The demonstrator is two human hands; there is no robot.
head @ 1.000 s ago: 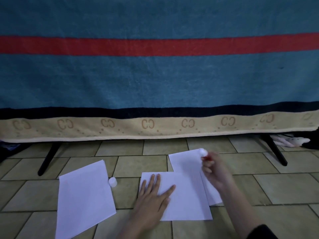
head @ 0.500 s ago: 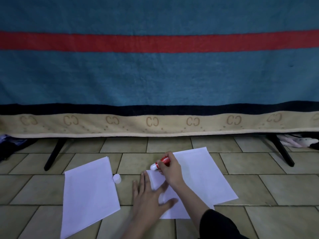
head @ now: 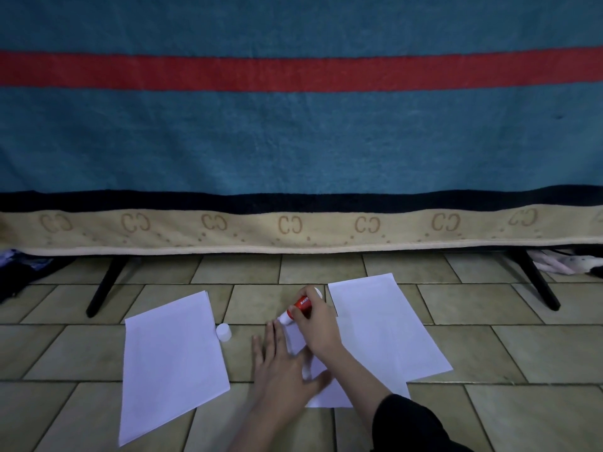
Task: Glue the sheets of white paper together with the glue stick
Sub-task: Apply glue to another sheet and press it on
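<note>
Right hand (head: 318,324) fingers wrapped round glue stick (head: 298,307), tip down at far corner of middle paper (head: 329,394) on floor. Left hand (head: 283,370) flat, pressing paper down. Cap (head: 224,332) off, beside left paper (head: 171,360). Right paper (head: 381,324) overlaps middle one. Gluing just starting; sticking left to do.

Red-and-white glue stick (head: 301,307), white paper (head: 173,360), teal red-striped blanket (head: 293,132)

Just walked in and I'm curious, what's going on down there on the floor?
A person is gluing paper. The right hand grips a red glue stick, its tip at the near sheet's top left corner, while the left hand presses that sheet flat. Its white cap stands beside a separate sheet.
</note>
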